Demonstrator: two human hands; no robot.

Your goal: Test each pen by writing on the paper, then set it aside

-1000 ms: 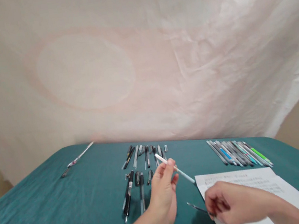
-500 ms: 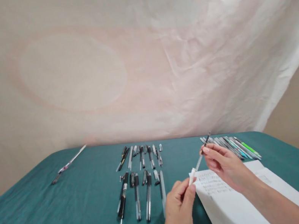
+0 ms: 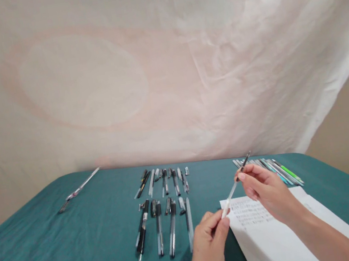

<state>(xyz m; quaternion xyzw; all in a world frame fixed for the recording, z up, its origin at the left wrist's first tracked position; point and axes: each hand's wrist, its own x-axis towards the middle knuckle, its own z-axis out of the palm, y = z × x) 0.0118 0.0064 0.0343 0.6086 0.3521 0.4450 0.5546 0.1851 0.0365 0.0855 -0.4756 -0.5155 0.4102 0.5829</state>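
Note:
Between my two hands runs a slim pen (image 3: 232, 191), tilted up to the right, with a dark upper end and a clear to whitish lower part. My right hand (image 3: 266, 188) pinches it near the dark section, so the tip points up and away from me. At the whitish lower end, my left hand (image 3: 210, 243) closes thumb and fingers on it. Whether that end is a separate piece is too small to tell. Under my right hand lies a white sheet of paper (image 3: 272, 243) with lines of handwriting near its top.
Several black and clear pens lie in a back row (image 3: 166, 183) and a front row (image 3: 173, 234), small caps beside them. A bundle of pens (image 3: 284, 169), one green, is at back right. Another long pen (image 3: 80, 190) lies far left on the green tablecloth (image 3: 65, 257).
My right hand has shifted slightly to the right with the pen's dark end. Less of the white part sticks out beyond my left fingertips; the left hand is nearly still.

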